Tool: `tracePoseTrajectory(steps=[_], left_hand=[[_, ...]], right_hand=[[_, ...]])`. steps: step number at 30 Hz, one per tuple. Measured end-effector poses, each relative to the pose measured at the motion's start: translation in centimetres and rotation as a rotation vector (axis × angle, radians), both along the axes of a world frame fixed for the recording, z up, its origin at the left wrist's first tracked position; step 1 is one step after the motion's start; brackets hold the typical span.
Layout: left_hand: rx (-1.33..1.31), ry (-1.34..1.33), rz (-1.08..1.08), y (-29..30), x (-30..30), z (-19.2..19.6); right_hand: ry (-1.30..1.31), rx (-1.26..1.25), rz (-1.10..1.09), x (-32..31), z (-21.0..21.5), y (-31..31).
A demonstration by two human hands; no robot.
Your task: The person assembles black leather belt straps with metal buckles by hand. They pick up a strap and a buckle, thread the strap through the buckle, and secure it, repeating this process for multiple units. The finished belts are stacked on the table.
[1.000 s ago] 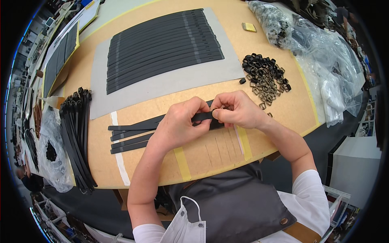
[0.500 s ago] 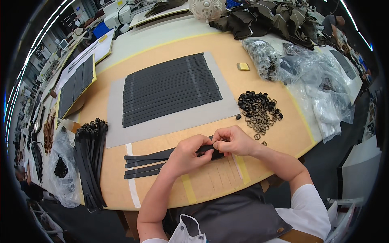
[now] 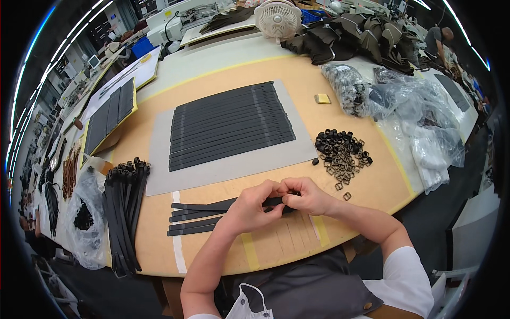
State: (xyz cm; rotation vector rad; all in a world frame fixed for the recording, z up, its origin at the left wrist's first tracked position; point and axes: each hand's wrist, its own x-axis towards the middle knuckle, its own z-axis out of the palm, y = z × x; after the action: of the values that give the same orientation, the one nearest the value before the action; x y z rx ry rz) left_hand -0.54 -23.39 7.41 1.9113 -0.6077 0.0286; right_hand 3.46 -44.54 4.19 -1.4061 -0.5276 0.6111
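Close together near the table's front edge, my left hand [image 3: 254, 206] and my right hand [image 3: 309, 198] both pinch the end of a black strap [image 3: 273, 202]. The fingertips hide that end, so any small part held with it cannot be made out. Beneath and to the left of my hands lie several more flat black straps [image 3: 197, 226], side by side. Right of my hands is a heap of small metal buckles [image 3: 341, 169] mixed with black loops [image 3: 332, 139].
Ahead, many black strips lie in rows on a grey sheet [image 3: 159, 178]. At left hangs a bundle of buckled black straps [image 3: 125, 212], beside a plastic bag [image 3: 85, 242]. Clear plastic bags [image 3: 419, 114], a yellow block [image 3: 322, 99], dark fabric pieces [image 3: 361, 37] and a fan [image 3: 277, 20] sit farther off.
The whole view has shifted slightly, so the table appears a little lower and farther right. My hands stay together at the strap end, the fingers slightly rearranged.
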Motion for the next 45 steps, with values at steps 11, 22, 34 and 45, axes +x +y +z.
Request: tracePoseTrajectory(steps=[11, 22, 34, 45], left_hand=[[-0.01, -0.017, -0.03, 0.3, -0.8, 0.9], [0.284, -0.233, 0.449, 12.0, -2.1, 2.4], [0.577, -0.386, 0.529, 12.6, -6.4, -3.8], [0.611, -0.245, 0.56, 9.3, -18.7, -2.0]], right_hand=[[-0.084, 0.097, -0.024, -1.8, 1.2, 0.7], [-0.202, -0.013, -0.126, 1.4, -0.3, -2.4], [-1.02, -0.633, -0.183, -3.8, -0.7, 7.4], [-1.22, -0.514, 0.378, -6.7, -2.5, 6.8]])
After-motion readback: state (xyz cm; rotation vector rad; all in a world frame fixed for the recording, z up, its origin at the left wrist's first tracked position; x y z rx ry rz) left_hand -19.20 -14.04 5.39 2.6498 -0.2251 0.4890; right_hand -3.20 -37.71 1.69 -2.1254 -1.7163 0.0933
